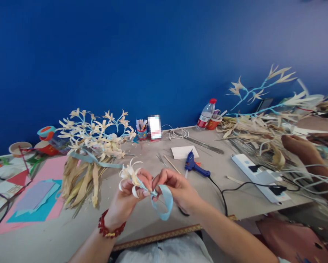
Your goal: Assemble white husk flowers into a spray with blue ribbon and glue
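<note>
My left hand (pixel 135 191), with a red bead bracelet at the wrist, pinches the stem of a cream husk flower (pixel 131 173). Its curled petals stick out past my fingers to the upper left. Close beside it, my right hand (pixel 177 188) is closed on a light blue tape (pixel 165 212). The tape hangs in a loop below my fingers and meets the flower's stem between both hands. A blue glue gun (pixel 195 164) lies on the table just beyond my right hand.
Many finished husk flowers (pixel 98 128) and dried husks (pixel 81 179) lie at left, near coloured paper (pixel 35 201). A power strip (pixel 259 179) with cords, a bottle (pixel 206 115) and more husks are at right. Another person's hand (pixel 300 148) reaches in there.
</note>
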### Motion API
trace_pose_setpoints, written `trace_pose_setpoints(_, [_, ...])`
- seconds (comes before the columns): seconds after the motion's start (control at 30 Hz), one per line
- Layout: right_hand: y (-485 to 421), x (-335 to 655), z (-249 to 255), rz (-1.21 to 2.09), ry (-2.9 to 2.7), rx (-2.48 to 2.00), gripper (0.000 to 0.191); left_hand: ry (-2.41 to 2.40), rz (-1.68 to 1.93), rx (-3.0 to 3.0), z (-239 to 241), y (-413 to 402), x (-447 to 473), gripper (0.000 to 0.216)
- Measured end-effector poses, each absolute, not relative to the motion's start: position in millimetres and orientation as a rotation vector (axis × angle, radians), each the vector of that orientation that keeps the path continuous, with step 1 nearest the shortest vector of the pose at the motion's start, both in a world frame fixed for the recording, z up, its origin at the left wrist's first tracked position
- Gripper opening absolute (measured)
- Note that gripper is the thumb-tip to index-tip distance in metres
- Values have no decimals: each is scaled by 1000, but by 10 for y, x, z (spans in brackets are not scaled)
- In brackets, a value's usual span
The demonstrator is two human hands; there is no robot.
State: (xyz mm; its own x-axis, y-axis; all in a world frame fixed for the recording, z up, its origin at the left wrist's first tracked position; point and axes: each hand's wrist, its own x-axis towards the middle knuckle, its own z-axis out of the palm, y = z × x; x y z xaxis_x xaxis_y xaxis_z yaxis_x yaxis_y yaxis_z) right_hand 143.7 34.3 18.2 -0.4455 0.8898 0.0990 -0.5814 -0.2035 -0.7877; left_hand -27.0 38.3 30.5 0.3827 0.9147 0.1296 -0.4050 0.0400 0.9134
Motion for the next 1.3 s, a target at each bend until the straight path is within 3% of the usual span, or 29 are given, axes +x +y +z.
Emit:
trace_pose_setpoints(0.47, [299,1207,79,2101,-774,-277,30,279,894,992,102,482,-361,16])
trace_pose_setpoints(0.73, [284,1141,131,1936,-808,-323,27,302,927,983,105,495,-359,14])
trace_pose_setpoints(0.87, [293,1168,138,1692,-895,-425,28,430,1108,1022,129,455,-294,14])
trace_pose_setpoints(1.03, [293,1284,128,957,-1369,-630,8,814,1399,1135,108,367,-224,22])
trace_pose_setpoints(1.17, [308,1347,126,390,-1679,-631,25,929,1484,1150,106,308,-179,13])
trace_pose_setpoints(1.3, [305,1352,135,333,-1727,-600,31,905,1451,1098,138,292,-166,11])
